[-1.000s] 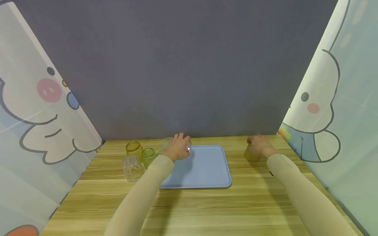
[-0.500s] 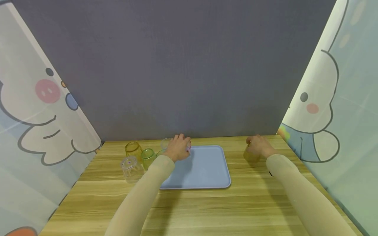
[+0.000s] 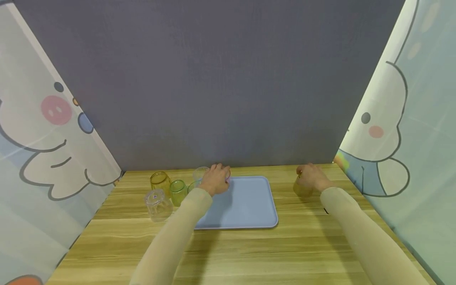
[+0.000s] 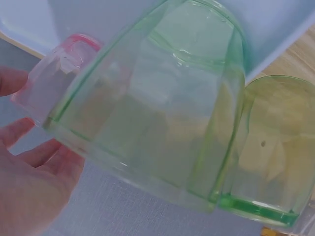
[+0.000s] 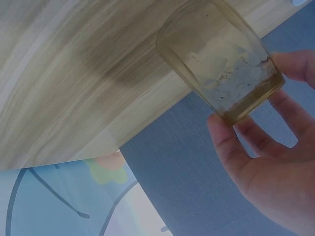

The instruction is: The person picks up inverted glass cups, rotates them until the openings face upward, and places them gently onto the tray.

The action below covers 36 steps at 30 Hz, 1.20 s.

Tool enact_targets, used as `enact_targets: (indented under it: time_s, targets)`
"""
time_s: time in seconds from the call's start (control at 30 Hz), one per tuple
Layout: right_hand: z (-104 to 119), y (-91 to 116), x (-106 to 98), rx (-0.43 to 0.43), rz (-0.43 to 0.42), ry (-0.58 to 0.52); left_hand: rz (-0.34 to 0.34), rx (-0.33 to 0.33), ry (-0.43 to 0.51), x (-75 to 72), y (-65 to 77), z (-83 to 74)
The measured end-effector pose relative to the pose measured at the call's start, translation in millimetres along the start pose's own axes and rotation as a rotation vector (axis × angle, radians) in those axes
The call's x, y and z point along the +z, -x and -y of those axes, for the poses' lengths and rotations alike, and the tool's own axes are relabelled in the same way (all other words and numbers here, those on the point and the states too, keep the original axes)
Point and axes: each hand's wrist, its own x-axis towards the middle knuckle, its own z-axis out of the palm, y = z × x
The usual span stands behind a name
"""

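My left hand (image 3: 215, 180) is over the tray's far left corner, gripping a clear, pink-tinted glass (image 4: 56, 78) by one end. A large green glass (image 4: 147, 108) is close to those fingers in the left wrist view, apparently without being held. At the right of the table, my right hand (image 3: 310, 176) grips an amber glass (image 5: 216, 59) from above. Its thick base is between thumb and fingers, with the mouth facing the tabletop. Part of the pale blue tray (image 3: 249, 202) is hidden behind my left hand and sleeve.
Left of the tray stand an amber glass (image 3: 160, 182), a green glass (image 3: 178, 193) and a clear glass (image 3: 158, 208). Another clear glass (image 3: 199, 173) is just left of my left hand. A grey panel (image 3: 228, 87) rises along the wooden table's (image 3: 249, 253) back edge.
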Motion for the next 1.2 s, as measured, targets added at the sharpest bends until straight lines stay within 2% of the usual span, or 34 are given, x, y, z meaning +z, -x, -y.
enact_targets:
  time_s: [0.33, 0.67, 1.07, 1.2]
  targets:
    - [-1.6, 0.1, 0.4, 0.003, 0.012, -0.009, -0.001, -0.008, 0.022, 6.1, -3.9, -0.4]
    - [-2.9, -1.3, 2.8, -0.002, -0.002, 0.006, 0.011, -0.005, 0.022, 3.3, -1.4, -1.2]
    - [-2.0, 0.3, 3.5, -0.018, -0.024, 0.013, -0.005, 0.012, 0.029, 5.4, -2.0, -0.4]
    - [-3.3, 0.8, 4.1, -0.015, -0.018, 0.006, -0.020, 0.038, 0.030, 4.8, -0.9, -0.2]
